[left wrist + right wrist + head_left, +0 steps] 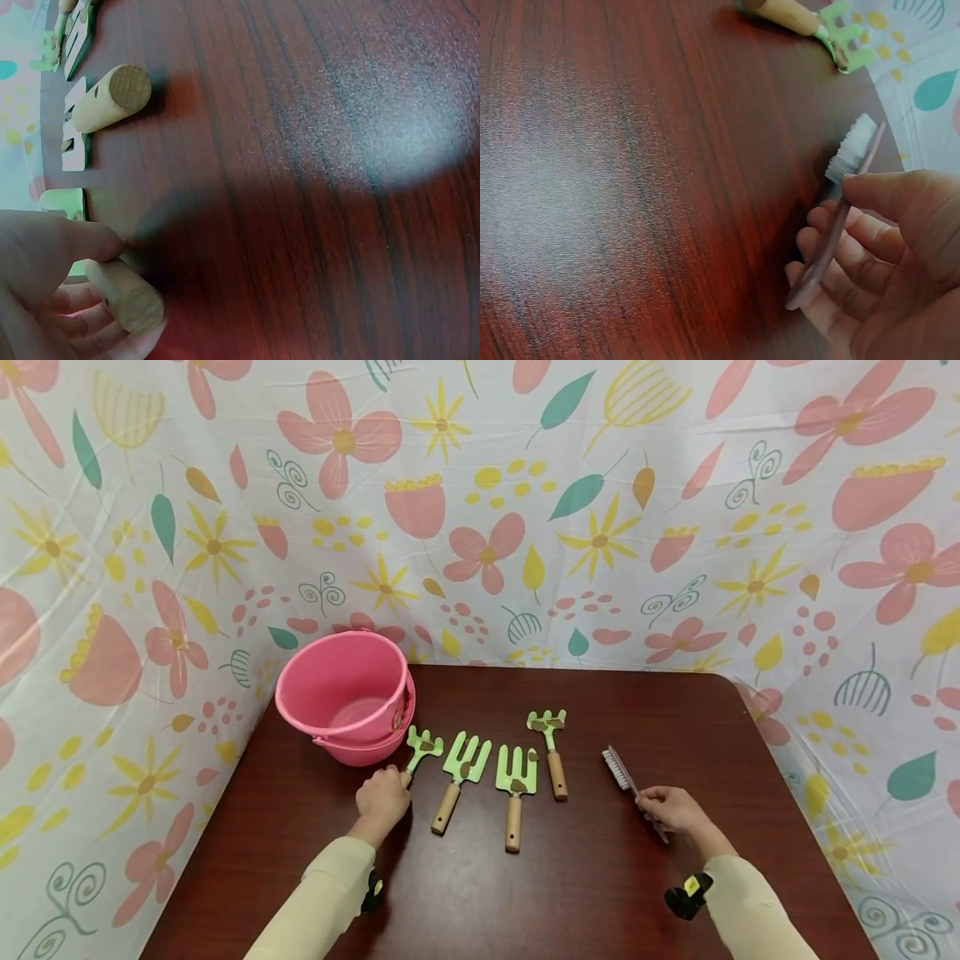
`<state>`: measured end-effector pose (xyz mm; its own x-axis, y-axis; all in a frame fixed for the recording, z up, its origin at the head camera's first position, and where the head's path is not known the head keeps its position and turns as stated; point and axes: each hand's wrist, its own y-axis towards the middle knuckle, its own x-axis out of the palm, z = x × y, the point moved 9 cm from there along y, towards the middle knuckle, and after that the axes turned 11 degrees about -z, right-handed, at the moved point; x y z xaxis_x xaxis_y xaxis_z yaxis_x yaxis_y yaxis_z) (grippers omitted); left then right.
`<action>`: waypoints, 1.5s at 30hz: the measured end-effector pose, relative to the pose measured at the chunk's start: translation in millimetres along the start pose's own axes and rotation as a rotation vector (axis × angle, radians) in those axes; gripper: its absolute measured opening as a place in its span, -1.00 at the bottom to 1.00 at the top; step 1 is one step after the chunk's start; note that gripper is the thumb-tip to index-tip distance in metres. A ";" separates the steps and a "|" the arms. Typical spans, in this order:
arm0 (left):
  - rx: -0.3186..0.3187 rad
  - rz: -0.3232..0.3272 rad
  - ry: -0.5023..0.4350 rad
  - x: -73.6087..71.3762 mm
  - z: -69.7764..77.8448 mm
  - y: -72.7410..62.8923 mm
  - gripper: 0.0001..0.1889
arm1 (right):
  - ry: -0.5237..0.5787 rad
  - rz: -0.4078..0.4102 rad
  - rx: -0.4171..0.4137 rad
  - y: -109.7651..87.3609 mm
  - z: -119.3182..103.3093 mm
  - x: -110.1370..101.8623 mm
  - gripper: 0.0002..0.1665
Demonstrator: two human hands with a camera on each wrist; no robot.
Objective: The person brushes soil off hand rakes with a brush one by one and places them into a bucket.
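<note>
My left hand (382,799) holds a small hand rake (424,743) by its wooden handle at the left of the table. The rake's green head carries a brown patch and lies close to the pink buckets. In the left wrist view the thumb and fingers grip round the wooden handle (129,298). At the right, my right hand (675,810) pinches a brush (619,770) by its thin pinkish handle. White bristles (853,148) face left in the right wrist view, with the thumb on the handle and the fingers beneath it.
Two green garden forks (467,762) (517,777) and another hand rake (553,752), all brown-stained, lie between the hands. Two nested pink buckets (341,731) stand at the back left. Flowered cloth (480,485) hangs round the dark wooden table (480,902).
</note>
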<state>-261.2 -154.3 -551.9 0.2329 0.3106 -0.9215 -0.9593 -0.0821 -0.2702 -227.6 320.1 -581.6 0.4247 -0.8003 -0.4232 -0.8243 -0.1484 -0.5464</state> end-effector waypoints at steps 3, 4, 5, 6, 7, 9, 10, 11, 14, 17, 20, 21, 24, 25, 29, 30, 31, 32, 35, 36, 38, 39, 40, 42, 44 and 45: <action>0.002 0.010 0.010 -2.5 -0.8 -0.6 -0.84 | -0.017 0.032 -0.004 -0.7 0.6 -1.2 -0.56; 0.003 0.012 0.013 -3.3 -1.1 -0.7 -0.84 | -0.032 0.048 -0.005 -1.3 0.7 -2.2 -0.55; 0.003 0.014 0.019 -4.0 -1.6 -0.9 -0.84 | -0.041 0.060 -0.007 -1.9 0.8 -3.0 -0.55; 0.005 0.019 0.024 -4.8 -2.3 -1.0 -0.85 | -0.057 0.074 -0.007 -2.8 0.5 -4.1 -0.54; 0.007 0.025 0.031 -5.7 -3.0 -1.1 -0.85 | -0.084 0.091 -0.012 -3.8 -0.3 -5.8 -0.53; 0.009 0.035 0.041 -7.2 -4.2 -1.0 -0.84 | -0.131 0.122 -0.012 -5.2 -1.2 -8.8 -0.52; 0.010 0.042 0.045 -7.9 -4.5 -1.0 -0.82 | -0.156 0.140 -0.017 -5.8 -2.1 -10.3 -0.52; 0.012 0.048 0.050 -8.6 -4.8 -1.0 -0.81 | -0.168 0.149 -0.021 -6.3 -2.8 -11.4 -0.52; 0.018 0.065 0.059 -10.5 -5.1 -0.7 -0.80 | -0.214 0.194 -0.035 -7.1 -5.3 -15.2 -0.54; 0.032 0.080 0.057 -13.1 -4.6 -1.0 -0.80 | -0.248 0.230 -0.058 -8.6 -9.2 -17.9 -0.55; 0.049 0.093 0.065 -15.6 -3.3 -2.7 -0.80 | -0.293 0.272 -0.084 -10.8 -14.2 -19.9 -0.55; 0.058 0.096 0.070 -16.7 -2.3 -3.5 -0.80 | -0.304 0.284 -0.093 -11.5 -15.9 -20.3 -0.54; 0.088 0.109 0.084 -19.2 1.9 -6.3 -0.78 | -0.348 0.327 -0.124 -13.9 -21.9 -21.7 -0.56; 0.100 0.113 0.085 -20.2 3.8 -7.4 -0.78 | -0.362 0.342 -0.137 -14.6 -24.2 -22.0 -0.56; 0.146 0.138 0.091 -24.2 12.2 -12.1 -0.79 | -0.398 0.391 -0.197 -17.6 -36.0 -21.8 -0.61; 0.157 0.144 0.094 -25.0 14.2 -13.0 -0.78 | -0.401 0.399 -0.212 -18.5 -39.4 -21.3 -0.62; 0.169 0.151 0.097 -26.0 16.6 -14.4 -0.78 | -0.403 0.404 -0.224 -19.4 -42.5 -20.7 -0.62; 0.180 0.158 0.103 -26.7 18.8 -15.6 -0.78 | -0.406 0.408 -0.233 -20.4 -45.5 -20.1 -0.63; 0.212 0.167 0.117 -28.6 25.6 -19.2 -0.78 | -0.418 0.416 -0.252 -23.6 -54.1 -17.7 -0.65; 0.220 0.168 0.123 -29.2 27.5 -20.1 -0.78 | -0.423 0.418 -0.258 -24.6 -57.0 -16.7 -0.65; 0.234 0.169 0.131 -30.6 31.4 -22.2 -0.78 | -0.432 0.424 -0.271 -26.3 -62.8 -14.9 -0.66; 0.241 0.171 0.134 -31.6 33.5 -23.3 -0.78 | -0.434 0.424 -0.279 -27.2 -65.9 -13.6 -0.66; 0.245 0.174 0.138 -32.4 35.5 -24.3 -0.78 | -0.436 0.424 -0.288 -27.9 -69.2 -12.3 -0.66; 0.256 0.183 0.141 -34.4 39.3 -26.5 -0.78 | -0.441 0.425 -0.305 -29.1 -76.1 -9.4 -0.67; 0.269 0.193 0.142 -36.2 43.6 -29.0 -0.79 | -0.443 0.425 -0.323 -29.9 -83.1 -6.0 -0.68; 0.274 0.197 0.143 -36.6 45.5 -29.8 -0.79 | -0.445 0.425 -0.331 -30.0 -86.4 -4.3 -0.68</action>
<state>-248.4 -120.1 -497.4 0.0410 0.1774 -0.9833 -0.9906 0.1355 -0.0169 -237.1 277.8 -500.9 0.0947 -0.5250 -0.8458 -0.9937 -0.1010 -0.0485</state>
